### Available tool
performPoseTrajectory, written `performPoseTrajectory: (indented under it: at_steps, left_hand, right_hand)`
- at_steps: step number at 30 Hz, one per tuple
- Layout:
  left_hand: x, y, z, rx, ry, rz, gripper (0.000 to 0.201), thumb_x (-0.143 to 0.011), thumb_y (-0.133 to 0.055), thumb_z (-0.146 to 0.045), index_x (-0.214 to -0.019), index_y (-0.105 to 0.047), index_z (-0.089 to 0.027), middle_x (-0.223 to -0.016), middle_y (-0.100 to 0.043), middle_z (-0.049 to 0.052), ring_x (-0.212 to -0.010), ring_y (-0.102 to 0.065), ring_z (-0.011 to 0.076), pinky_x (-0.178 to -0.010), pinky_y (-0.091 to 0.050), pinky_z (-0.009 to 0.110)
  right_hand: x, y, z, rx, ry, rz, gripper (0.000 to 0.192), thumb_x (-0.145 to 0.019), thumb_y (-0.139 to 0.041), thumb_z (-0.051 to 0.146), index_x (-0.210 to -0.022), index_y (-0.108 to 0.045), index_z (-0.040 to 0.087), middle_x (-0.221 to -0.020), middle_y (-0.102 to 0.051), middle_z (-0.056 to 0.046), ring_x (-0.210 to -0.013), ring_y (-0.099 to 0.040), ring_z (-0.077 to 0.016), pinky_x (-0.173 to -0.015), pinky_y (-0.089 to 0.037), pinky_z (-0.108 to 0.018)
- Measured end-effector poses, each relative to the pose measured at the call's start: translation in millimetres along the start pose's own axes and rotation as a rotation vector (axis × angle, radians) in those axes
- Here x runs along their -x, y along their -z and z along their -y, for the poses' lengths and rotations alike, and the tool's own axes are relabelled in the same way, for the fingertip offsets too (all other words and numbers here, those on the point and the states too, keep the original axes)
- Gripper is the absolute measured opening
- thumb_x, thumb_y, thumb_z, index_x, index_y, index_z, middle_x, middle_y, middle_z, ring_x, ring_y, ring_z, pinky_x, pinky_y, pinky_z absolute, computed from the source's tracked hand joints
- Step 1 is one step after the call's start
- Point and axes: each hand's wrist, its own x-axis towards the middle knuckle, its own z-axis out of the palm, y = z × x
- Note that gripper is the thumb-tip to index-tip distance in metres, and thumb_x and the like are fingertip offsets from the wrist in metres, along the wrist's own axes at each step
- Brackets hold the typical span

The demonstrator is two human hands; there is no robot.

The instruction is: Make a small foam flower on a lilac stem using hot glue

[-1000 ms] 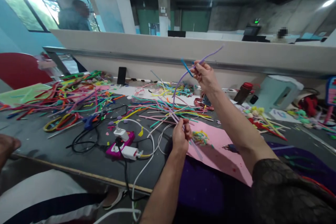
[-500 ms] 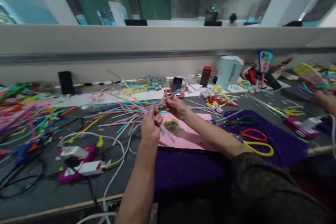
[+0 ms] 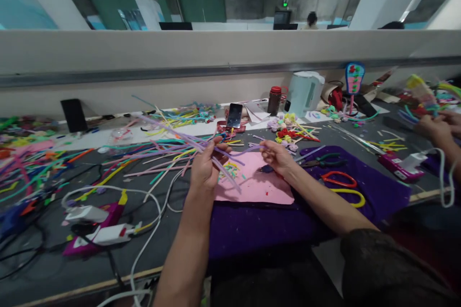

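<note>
My left hand (image 3: 205,165) is closed around a bundle of lilac pipe cleaners (image 3: 173,132) that fan out up and to the left over the table. My right hand (image 3: 275,156) pinches the end of one lilac pipe cleaner (image 3: 248,149) that runs back to the bundle. Both hands hover above a pink sheet (image 3: 259,184) lying on a purple cloth (image 3: 259,225). A small heap of short coloured pieces (image 3: 230,170) lies on the pink sheet between my hands.
Loose coloured pipe cleaners (image 3: 46,163) cover the grey table at left. Scissors (image 3: 342,184) and pliers (image 3: 320,160) lie on the purple cloth. A phone (image 3: 234,115), bottle (image 3: 274,100), kettle (image 3: 304,93), chargers and white cables (image 3: 101,220) are nearby. Another person's hands (image 3: 437,127) work at right.
My right hand came down from high above the table, then moved right, drawing one lilac pipe cleaner away from the bundle. The view swung right and downward.
</note>
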Motion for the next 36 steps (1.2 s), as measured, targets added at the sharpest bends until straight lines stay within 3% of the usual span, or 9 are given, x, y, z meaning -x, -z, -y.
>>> performPoseTrajectory:
  at_steps: [4, 9, 17, 22, 27, 36]
  left_hand:
    - [1, -1.9, 17, -0.100, 0.177, 0.059, 0.022, -0.074, -0.058, -0.026, -0.091, -0.064, -0.013, -0.068, -0.066, 0.005, -0.059, -0.063, 0.0135, -0.047, -0.046, 0.019]
    - [6, -9.8, 46, -0.183, 0.277, 0.199, 0.029, -0.074, -0.057, -0.032, -0.095, -0.064, -0.014, -0.082, -0.067, 0.011, -0.071, -0.064, 0.0196, -0.050, -0.045, 0.022]
    - [11, -14.1, 76, -0.209, 0.161, 0.207, 0.033, -0.075, -0.056, -0.038, -0.101, -0.064, -0.019, -0.108, -0.062, 0.010, -0.109, -0.049, 0.0229, -0.077, -0.042, 0.029]
    - [13, -12.9, 88, -0.149, 0.182, 0.262, 0.030, -0.071, -0.061, -0.034, -0.095, -0.067, -0.017, -0.110, -0.061, 0.010, -0.110, -0.048, 0.0246, -0.083, -0.041, 0.031]
    - [18, -13.4, 92, -0.110, 0.176, 0.321, 0.030, -0.072, -0.059, -0.033, -0.095, -0.067, -0.014, -0.105, -0.063, 0.012, -0.104, -0.053, 0.0253, -0.081, -0.042, 0.032]
    - [20, -4.2, 74, 0.080, 0.214, 0.216, 0.031, -0.078, -0.052, -0.035, -0.100, -0.064, -0.017, -0.104, -0.063, 0.011, -0.104, -0.054, 0.0240, -0.083, -0.043, 0.035]
  right_hand:
    - [7, 17, 2, 0.100, 0.059, -0.009, 0.028, -0.069, -0.060, 0.044, -0.075, -0.062, 0.016, -0.065, -0.060, -0.002, -0.044, -0.046, -0.0062, -0.033, -0.025, -0.016]
    - [22, 5, -1, 0.354, 0.072, 0.174, 0.026, -0.072, -0.058, 0.042, -0.071, -0.063, 0.016, -0.064, -0.060, -0.002, -0.044, -0.046, -0.0071, -0.038, -0.028, -0.018]
    - [35, -1, -4, 0.467, 0.028, 0.224, 0.026, -0.072, -0.059, 0.040, -0.076, -0.061, 0.015, -0.063, -0.056, 0.001, -0.047, -0.043, -0.0063, -0.044, -0.029, -0.019]
    - [35, 0, -15, 0.550, -0.018, 0.338, 0.030, -0.070, -0.060, 0.043, -0.075, -0.060, 0.013, -0.052, -0.045, 0.005, -0.043, -0.034, -0.0051, -0.042, -0.023, -0.020]
    - [40, 0, -17, 0.491, -0.089, 0.300, 0.031, -0.066, -0.064, 0.043, -0.063, -0.052, 0.015, -0.048, -0.039, 0.006, -0.041, -0.030, -0.0050, -0.042, -0.019, -0.021]
    - [50, -2, -16, 0.703, -0.126, 0.365, 0.029, -0.068, -0.062, 0.043, -0.064, -0.055, 0.015, -0.050, -0.044, 0.004, -0.044, -0.036, -0.0068, -0.043, -0.024, -0.021]
